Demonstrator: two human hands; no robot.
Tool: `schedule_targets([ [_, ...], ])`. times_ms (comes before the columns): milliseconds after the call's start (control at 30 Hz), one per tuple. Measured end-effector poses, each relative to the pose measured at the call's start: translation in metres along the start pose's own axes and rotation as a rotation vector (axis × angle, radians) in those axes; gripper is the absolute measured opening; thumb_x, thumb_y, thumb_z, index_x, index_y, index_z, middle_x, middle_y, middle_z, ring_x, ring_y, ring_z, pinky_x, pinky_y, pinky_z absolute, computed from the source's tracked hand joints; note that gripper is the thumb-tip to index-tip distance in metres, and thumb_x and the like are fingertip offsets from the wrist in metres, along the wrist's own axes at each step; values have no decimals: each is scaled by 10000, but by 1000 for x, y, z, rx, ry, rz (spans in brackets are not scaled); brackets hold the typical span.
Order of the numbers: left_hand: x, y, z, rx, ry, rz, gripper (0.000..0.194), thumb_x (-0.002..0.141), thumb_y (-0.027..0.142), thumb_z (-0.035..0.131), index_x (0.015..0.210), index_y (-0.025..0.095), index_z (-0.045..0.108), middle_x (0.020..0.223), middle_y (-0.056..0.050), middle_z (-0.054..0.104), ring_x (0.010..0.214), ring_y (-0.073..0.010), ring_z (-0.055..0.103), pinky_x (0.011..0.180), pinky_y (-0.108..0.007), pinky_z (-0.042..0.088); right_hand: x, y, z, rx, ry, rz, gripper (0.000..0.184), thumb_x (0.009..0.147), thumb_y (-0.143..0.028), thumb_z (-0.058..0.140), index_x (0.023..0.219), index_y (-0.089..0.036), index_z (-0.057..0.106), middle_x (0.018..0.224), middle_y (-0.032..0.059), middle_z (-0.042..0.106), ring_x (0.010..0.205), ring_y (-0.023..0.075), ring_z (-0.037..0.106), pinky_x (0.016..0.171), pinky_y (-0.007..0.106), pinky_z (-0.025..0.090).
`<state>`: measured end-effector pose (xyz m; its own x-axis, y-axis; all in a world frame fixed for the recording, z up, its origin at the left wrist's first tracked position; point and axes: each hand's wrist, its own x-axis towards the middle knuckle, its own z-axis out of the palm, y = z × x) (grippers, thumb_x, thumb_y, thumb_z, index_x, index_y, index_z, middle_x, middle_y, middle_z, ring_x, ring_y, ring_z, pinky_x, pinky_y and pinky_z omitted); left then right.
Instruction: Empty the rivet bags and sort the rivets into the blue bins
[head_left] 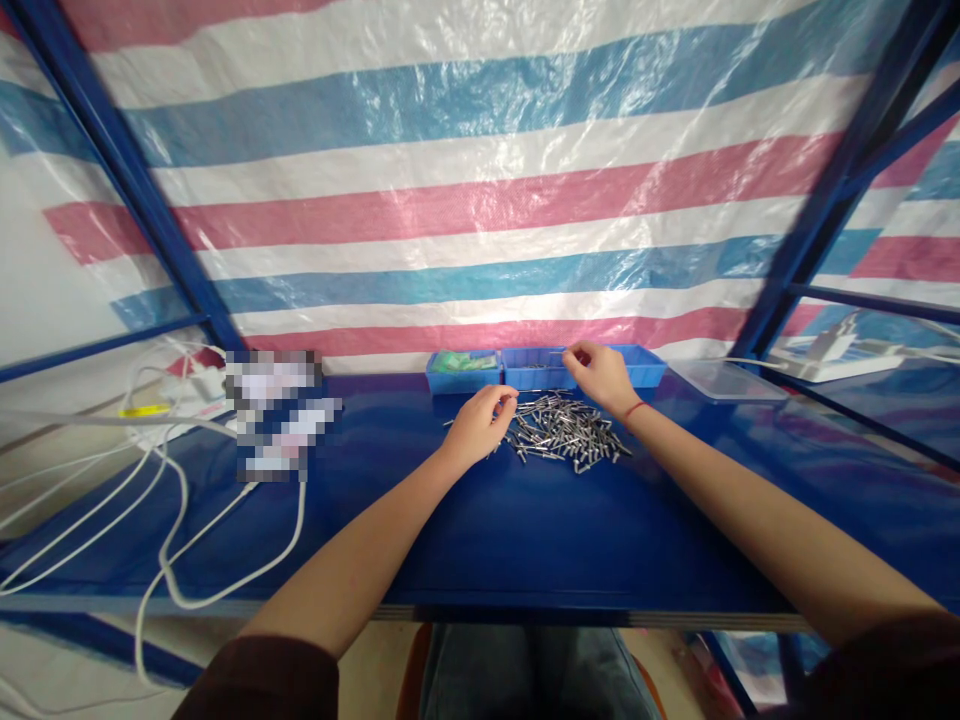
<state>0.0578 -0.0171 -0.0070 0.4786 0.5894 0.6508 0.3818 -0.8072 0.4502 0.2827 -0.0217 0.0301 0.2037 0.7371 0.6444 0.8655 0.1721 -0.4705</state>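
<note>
A heap of small shiny metal pins [566, 432] lies on the blue table, just right of my left hand [480, 425]. My left fingers are closed in a pinch, with a thin metal rod [541, 391] reaching out to the right from the fingertips. Beyond the heap, my right hand [602, 375] hovers at the front of a long blue bin [630, 373]. Its thumb and forefinger pinch another thin piece, a slim metal pin [557, 352] pointing left over the bin. A few metal pieces show inside that bin; my right hand covers part of it.
Left of the long bin stands a smaller blue bin [463, 382] with green packets [459, 362]. A clear plastic lid [726, 381] lies at right. White cables [184, 540] and blurred-out items [289, 430] occupy the left side. Blue frame posts [814, 225] flank a striped sheet [480, 220].
</note>
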Motion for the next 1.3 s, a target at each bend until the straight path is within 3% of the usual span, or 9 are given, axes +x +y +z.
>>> schedule_targets([
  [233,-1,-8,-6,116,-65,12,242,819,90,456,963,193,619,942,-38,644,835,-152,618,798,-284,500,27,9,29,-253,-50,5,284,836,-356,508,797,-143,691,863,178,703,791,266,626,718,360,444],
  [367,0,-14,-11,154,-122,26,282,747,30,454,878,196,641,909,-30,637,841,-155,604,800,-282,495,21,4,26,-282,-67,-56,312,858,-352,481,865,-125,695,900,185,696,840,267,622,764,366,445],
  [433,0,-15,-11,174,-158,47,246,759,60,474,854,199,653,893,-30,640,833,-164,597,801,-295,491,11,1,19,-226,-149,-131,270,848,-281,478,889,-130,697,898,152,702,823,243,627,768,351,450],
  [567,-2,-10,-6,183,-216,117,224,789,125,517,920,219,672,937,-32,664,893,-185,596,854,-331,475,-14,-3,7,-12,-472,-347,241,778,-139,497,881,-175,712,874,72,715,771,192,633,750,321,471],
  [667,-3,-3,-3,188,-227,159,234,806,130,511,938,226,678,974,-34,675,919,-184,602,878,-339,464,-28,-8,3,48,-593,-531,266,803,-115,479,884,-184,723,904,79,714,829,195,639,791,329,468],
  [833,-2,7,-3,200,-221,192,229,832,139,495,924,222,688,950,-38,689,903,-189,608,840,-333,465,-34,-19,2,-172,-578,-573,236,822,-143,505,854,-179,736,926,108,711,865,222,641,793,324,451],
  [1100,-3,5,-2,210,-227,215,220,840,142,489,899,212,689,935,-32,697,881,-187,619,808,-318,467,-36,-22,0,-289,-595,-414,226,790,-117,533,781,-213,737,902,87,706,806,214,644,696,285,434],
  [1300,-3,4,0,202,-197,187,207,844,151,494,906,218,679,939,-25,699,885,-181,626,821,-312,479,-40,-16,1,-341,-542,-501,214,856,-159,473,819,-182,683,877,103,674,821,228,604,701,308,405],
])
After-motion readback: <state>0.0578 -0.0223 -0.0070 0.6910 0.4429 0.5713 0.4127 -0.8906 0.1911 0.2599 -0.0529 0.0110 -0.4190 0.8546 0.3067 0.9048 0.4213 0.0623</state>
